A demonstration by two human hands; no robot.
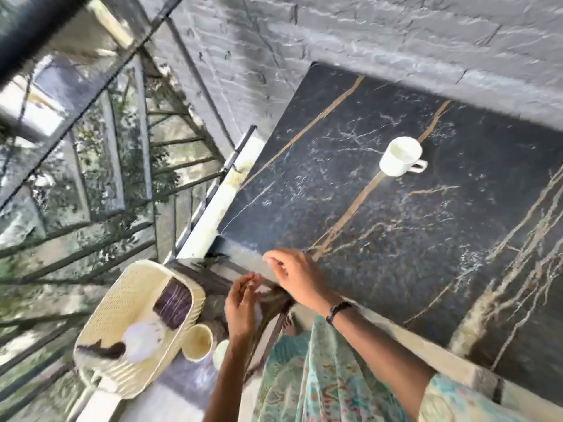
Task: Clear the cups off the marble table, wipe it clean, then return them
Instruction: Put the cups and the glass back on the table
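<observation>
Marble, black with gold and white veins, makes up the desk (pixel 411 239), which stands against a grey stone wall (pixel 365 35). One white cup (pixel 400 156) stands upright on it, toward the far side, its handle pointing right, well apart from both hands. The right hand (pixel 294 277) hangs over the near left corner of the desk, fingers (pixel 275 260) loosely spread and holding nothing that I can see; a dark band (pixel 338 310) circles its wrist. The left hand (pixel 242 309) is just beside it, lower, off the desk's edge, fingers relaxed and slightly curved; whether it touches anything is blurred and I cannot tell. Down to the left, a cream woven basket (pixel 122 303) sits on a lower ledge by the metal railing (pixel 91 147), with a dark striped cloth (pixel 173 303) and something white and round lying in it. Two more cups stand just beside the basket: a cream cup (pixel 198 342) touching its side, and a pale cup (pixel 221 354) partly hidden behind the left forearm. The person's patterned turquoise garment (pixel 320 376) fills the bottom of the view.
</observation>
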